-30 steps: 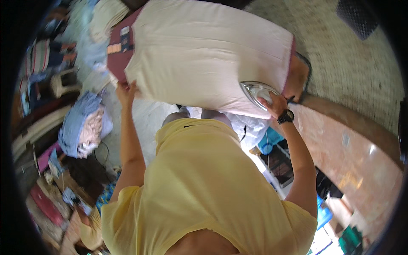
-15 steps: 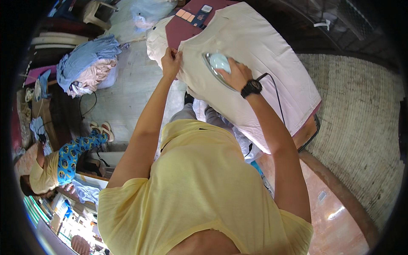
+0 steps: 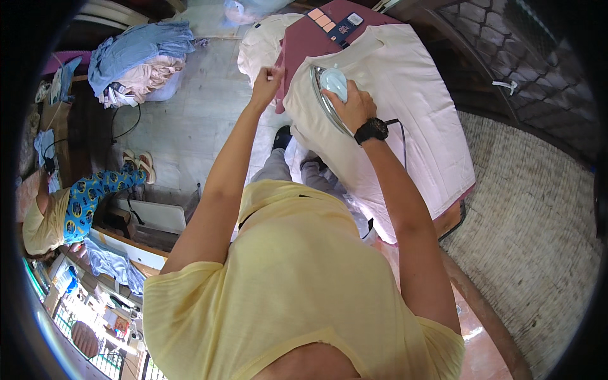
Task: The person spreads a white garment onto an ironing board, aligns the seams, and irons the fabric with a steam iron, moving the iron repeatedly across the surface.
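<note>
My right hand (image 3: 356, 109), with a black watch on its wrist, grips a pale blue and silver iron (image 3: 334, 85). The iron lies on a cream shirt-like garment (image 3: 405, 82) near its left edge. That garment is spread over a dark red ironing board (image 3: 310, 47). My left hand (image 3: 268, 87) is closed just left of the board's edge, apart from the garment's left side. Its fingers are curled, and whether they pinch anything is not clear. A cream bunch of cloth (image 3: 261, 47) hangs at the board's left side, beyond that hand.
A patterned phone-like flat item (image 3: 335, 25) lies at the board's far end. Piled blue and pink clothes (image 3: 139, 60) sit at the left. A person (image 3: 63, 209) in blue patterned trousers is at the far left. A metal mesh gate (image 3: 494, 63) stands at the right, beside a woven mat (image 3: 519, 190).
The iron has moved toward the garment's left edge. My left hand has come away from that edge, where its fingers were pinched before. The whole view has shifted slightly.
</note>
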Demonstrator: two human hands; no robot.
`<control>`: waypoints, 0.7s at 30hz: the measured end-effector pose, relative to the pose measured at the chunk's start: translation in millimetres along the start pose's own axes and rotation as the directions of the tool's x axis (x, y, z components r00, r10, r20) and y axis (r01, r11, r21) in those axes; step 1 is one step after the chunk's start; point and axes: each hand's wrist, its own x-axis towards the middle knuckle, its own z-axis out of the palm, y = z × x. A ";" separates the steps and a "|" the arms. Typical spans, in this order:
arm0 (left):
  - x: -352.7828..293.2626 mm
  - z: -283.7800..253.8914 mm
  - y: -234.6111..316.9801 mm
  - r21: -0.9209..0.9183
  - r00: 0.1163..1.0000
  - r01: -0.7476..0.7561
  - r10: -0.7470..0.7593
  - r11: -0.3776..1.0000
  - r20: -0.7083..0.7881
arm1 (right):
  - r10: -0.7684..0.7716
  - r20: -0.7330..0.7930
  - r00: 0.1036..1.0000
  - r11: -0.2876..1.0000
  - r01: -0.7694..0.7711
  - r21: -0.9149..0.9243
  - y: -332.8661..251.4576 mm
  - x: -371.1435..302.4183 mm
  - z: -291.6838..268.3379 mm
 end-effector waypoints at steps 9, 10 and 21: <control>-55.8 -10.5 -49.2 -0.170 0.969 0.066 -0.022 0.983 0.247 | -0.218 0.087 0.972 0.975 0.221 -0.020 -17.3 10.0 17.9; -58.4 -10.6 -53.3 -0.271 0.963 0.153 -0.081 0.950 0.258 | -0.289 0.122 0.949 0.955 0.295 -0.031 -16.1 8.2 20.9; -63.1 -7.1 -46.1 -0.610 0.946 0.306 -0.157 0.731 0.285 | -0.130 0.226 0.965 0.991 0.131 0.010 -44.5 8.7 27.8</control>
